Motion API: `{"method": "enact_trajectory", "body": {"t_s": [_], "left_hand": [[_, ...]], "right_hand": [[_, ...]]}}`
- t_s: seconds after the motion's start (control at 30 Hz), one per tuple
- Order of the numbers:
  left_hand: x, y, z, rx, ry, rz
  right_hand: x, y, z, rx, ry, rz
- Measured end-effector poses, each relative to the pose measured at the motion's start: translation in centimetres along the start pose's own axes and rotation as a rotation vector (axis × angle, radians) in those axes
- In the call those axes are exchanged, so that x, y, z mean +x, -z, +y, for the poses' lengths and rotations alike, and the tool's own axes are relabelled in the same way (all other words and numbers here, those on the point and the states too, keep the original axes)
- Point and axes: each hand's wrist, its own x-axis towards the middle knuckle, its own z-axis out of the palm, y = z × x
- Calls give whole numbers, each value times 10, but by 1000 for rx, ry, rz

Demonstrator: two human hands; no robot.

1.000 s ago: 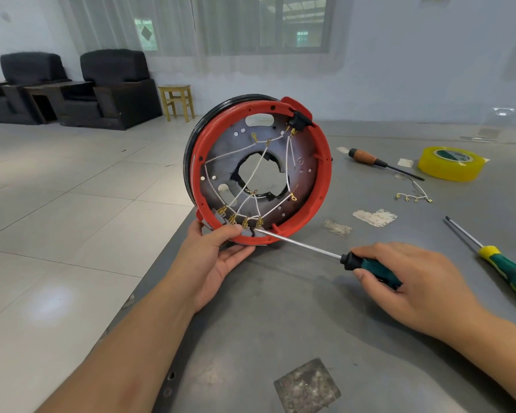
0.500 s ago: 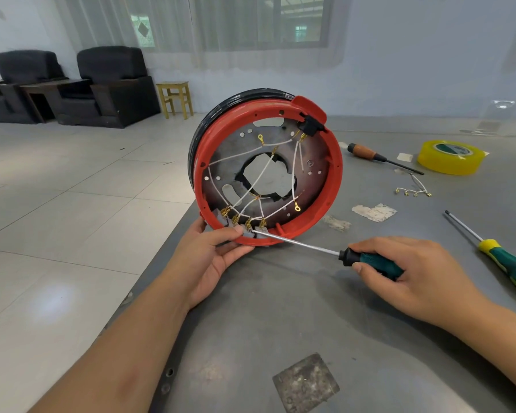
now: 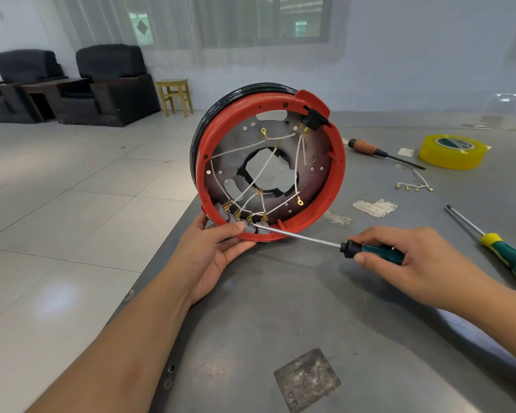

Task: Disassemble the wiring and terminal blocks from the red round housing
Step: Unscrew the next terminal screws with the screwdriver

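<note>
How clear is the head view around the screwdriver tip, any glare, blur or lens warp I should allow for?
Head view: the terminal blocks and screwdriver tip are sharp, evenly lit; the right hand throws a soft shadow on the table; a pale glare patch lies on the floor tiles; wide-angle warp bends the table edge and stretches both forearms; the left hand steadies the red housing.

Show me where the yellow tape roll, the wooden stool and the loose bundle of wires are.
yellow tape roll (image 3: 450,155): head view, its outer side wall.
wooden stool (image 3: 173,83): head view, its seat.
loose bundle of wires (image 3: 415,186): head view, its brass terminals.
</note>
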Motion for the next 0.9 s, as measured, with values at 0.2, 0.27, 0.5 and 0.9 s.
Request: {"method": "enact_trajectory", "body": {"t_s": [0.2,0.27,0.5,0.9], "left_hand": [[-1,-1,1,-41,4,3],[-1,0,1,-59,4,1],[1,2,1,-64,-6,22],[4,2,-1,-81,-26,70]], "right_hand": [[-4,-4,-8,-55,6,30],[-5,-6,-12,-83,13,45],[-10,-11,-20,-274,85,120],[-9,-21,-6,-471,255,247]]}}
